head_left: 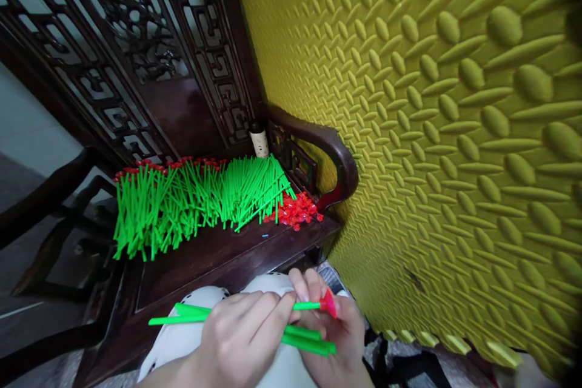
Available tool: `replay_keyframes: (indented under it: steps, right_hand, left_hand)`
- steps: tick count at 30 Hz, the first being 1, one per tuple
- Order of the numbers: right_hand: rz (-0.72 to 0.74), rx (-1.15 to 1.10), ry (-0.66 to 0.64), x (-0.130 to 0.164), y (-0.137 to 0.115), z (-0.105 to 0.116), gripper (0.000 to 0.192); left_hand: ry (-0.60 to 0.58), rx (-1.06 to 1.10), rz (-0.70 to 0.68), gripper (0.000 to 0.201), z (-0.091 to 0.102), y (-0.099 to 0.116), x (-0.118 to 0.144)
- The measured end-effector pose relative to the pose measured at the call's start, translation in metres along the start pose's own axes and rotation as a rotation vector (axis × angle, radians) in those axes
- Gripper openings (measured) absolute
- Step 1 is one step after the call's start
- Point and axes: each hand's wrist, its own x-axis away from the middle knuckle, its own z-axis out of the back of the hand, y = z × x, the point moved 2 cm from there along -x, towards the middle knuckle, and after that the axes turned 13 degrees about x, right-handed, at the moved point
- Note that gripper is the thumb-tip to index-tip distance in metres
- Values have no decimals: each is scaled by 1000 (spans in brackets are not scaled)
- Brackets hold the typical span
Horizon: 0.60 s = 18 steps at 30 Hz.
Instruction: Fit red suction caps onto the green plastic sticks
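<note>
Green stem (305,305) with red bud (329,303) pinched by left fingers (268,309); spare stems (309,342) clasped in right hand (336,339).

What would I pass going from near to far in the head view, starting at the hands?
Left hand and right hand holding green sticks → bare bench seat → pile of green sticks → small roll → carved backrest.

Sticks and caps lying on a bench by the wall

The pile of sticks (191,203) is lying on the bench (218,254), with the little caps (295,211) sitting just right of it, a small roll (259,139) standing behind, and the wall (454,133) rising on the right.
</note>
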Motion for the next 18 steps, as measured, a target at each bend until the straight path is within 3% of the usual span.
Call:
replay_keyframes:
  steps: [3,7,12,18]
  right_hand:
    - [-17,12,11,1,3,-2,12]
    - [12,32,82,4,3,-3,15]
    - [-33,92,82,3,-2,-5,19]
    - [28,141,42,4,-7,-11,17]
  left_hand:
    - [45,8,10,18,1,1,-4]
    - [23,10,18,19,-1,-1,-4]
    - [-1,1,50,18,-1,-5,-2]
    - [1,-2,10,19,4,-4,3]
